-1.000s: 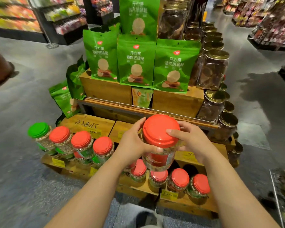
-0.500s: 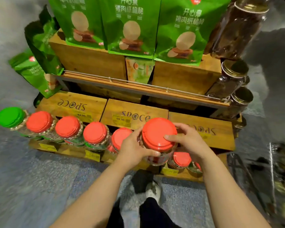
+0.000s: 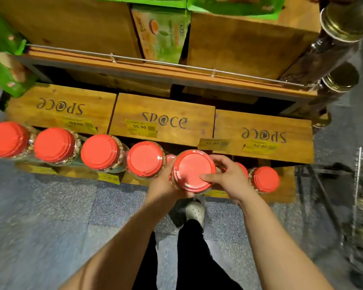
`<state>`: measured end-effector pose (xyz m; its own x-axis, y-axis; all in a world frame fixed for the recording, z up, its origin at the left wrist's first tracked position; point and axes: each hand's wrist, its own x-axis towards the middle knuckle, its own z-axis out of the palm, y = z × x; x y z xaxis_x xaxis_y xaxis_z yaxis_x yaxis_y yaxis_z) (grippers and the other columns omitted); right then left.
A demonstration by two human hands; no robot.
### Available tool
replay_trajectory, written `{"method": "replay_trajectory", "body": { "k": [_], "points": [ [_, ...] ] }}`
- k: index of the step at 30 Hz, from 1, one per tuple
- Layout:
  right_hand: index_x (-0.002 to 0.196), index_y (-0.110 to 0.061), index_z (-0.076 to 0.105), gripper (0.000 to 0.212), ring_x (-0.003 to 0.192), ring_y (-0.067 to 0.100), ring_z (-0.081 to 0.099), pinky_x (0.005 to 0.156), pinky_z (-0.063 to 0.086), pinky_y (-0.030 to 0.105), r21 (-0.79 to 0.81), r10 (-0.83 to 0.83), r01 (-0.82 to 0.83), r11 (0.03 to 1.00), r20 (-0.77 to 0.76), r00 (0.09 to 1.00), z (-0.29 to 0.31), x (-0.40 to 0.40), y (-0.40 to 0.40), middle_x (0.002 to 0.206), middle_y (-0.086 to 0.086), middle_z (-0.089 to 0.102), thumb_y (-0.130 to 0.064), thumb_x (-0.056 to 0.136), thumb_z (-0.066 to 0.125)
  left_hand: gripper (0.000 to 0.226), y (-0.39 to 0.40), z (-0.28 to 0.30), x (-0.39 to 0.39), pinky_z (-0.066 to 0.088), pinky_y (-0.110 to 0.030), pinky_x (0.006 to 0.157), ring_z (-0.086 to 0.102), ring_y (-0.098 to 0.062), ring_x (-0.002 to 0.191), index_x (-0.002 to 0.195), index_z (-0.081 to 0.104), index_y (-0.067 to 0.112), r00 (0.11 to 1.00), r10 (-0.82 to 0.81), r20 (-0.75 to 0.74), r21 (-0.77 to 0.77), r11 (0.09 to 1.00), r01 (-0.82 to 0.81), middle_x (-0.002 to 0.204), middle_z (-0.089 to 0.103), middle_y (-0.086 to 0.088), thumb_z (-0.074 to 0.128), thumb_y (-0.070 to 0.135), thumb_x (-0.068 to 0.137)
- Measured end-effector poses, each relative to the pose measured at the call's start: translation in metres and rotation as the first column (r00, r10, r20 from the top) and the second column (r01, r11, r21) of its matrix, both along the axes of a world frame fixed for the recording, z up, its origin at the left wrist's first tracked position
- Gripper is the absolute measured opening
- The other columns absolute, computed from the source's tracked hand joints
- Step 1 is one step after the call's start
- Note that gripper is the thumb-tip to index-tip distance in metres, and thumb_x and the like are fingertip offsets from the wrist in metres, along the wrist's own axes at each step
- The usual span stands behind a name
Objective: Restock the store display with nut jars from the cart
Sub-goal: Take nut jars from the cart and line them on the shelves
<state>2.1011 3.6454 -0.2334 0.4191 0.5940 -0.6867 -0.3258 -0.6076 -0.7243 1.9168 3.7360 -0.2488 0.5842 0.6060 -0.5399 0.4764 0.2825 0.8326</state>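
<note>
The left hand and right hand curl round the nut jar below its lid: rigid, probably weighty and slick, best held by its sides.

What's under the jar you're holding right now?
Beneath the held jar, slivers of two red lids show on the lower shelf on either side. The spot directly underneath is hidden by the jar and both hands.
</note>
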Motion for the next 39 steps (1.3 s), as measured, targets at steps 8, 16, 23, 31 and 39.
{"method": "replay_trajectory", "body": {
  "k": [8, 16, 23, 31, 39],
  "points": [
    [0.120, -0.021, 0.065, 0.064, 0.107, 0.019, 0.068, 0.087, 0.061, 0.048, -0.019, 0.012, -0.012, 1.000, -0.039, 0.999, -0.043, 0.006, 0.006, 0.112, -0.001, 0.070, 0.007, 0.066, 0.087, 0.109, -0.001, -0.031, 0.008, 0.060, -0.037, 0.091, 0.062, -0.004, 0.118, 0.145, 0.044, 0.046, 0.994, -0.039, -0.102, 0.185, 0.981, 0.058, 0.126, 0.063, 0.027, 0.097, 0.018, 0.054],
    [0.104, -0.040, 0.071, 0.060, 0.116, 0.016, 0.064, 0.092, 0.059, 0.045, 0.050, 0.096, -0.100, 0.994, 0.063, 0.993, -0.065, 0.008, 0.009, 0.122, -0.006, 0.067, -0.014, 0.056, 0.094, 0.105, -0.003, -0.059, 0.007, 0.062, -0.035, 0.084, 0.067, 0.000, 0.103, 0.145, 0.043, 0.036, 0.982, 0.006, -0.187, 0.144, 0.989, 0.021, 0.113, 0.059, 0.038, 0.096, 0.007, 0.060],
    [0.120, -0.033, 0.064, 0.065, 0.120, 0.012, 0.058, 0.096, 0.058, 0.049, 0.027, 0.098, -0.100, 0.995, 0.069, 0.993, -0.079, 0.010, 0.011, 0.129, -0.006, 0.061, -0.008, 0.067, 0.093, 0.118, 0.001, -0.073, 0.013, 0.060, -0.044, 0.092, 0.066, -0.018, 0.117, 0.133, 0.022, 0.077, 0.974, 0.039, -0.224, 0.105, 0.994, -0.016, 0.128, 0.060, 0.013, 0.096, 0.015, 0.065],
    [0.129, -0.028, 0.060, 0.068, 0.117, 0.007, 0.056, 0.098, 0.057, 0.051, -0.002, 0.103, -0.103, 0.995, 0.019, 0.994, -0.082, 0.018, 0.016, 0.127, -0.011, 0.059, -0.009, 0.071, 0.091, 0.111, 0.004, -0.079, 0.018, 0.059, -0.048, 0.094, 0.065, -0.019, 0.118, 0.132, 0.026, 0.075, 0.967, 0.041, -0.253, 0.071, 0.997, -0.024, 0.129, 0.060, 0.015, 0.093, 0.024, 0.060],
    [0.132, -0.029, 0.060, 0.069, 0.122, 0.016, 0.056, 0.102, 0.052, 0.042, -0.049, 0.166, -0.161, 0.986, 0.104, 0.981, -0.079, 0.017, 0.016, 0.132, -0.005, 0.060, -0.016, 0.072, 0.091, 0.115, 0.005, -0.064, 0.029, 0.043, -0.028, 0.094, 0.055, -0.020, 0.122, 0.158, 0.020, 0.024, 0.942, -0.052, -0.331, 0.154, 0.982, 0.108, 0.141, 0.055, 0.000, 0.093, 0.018, 0.069]
  ]
}}
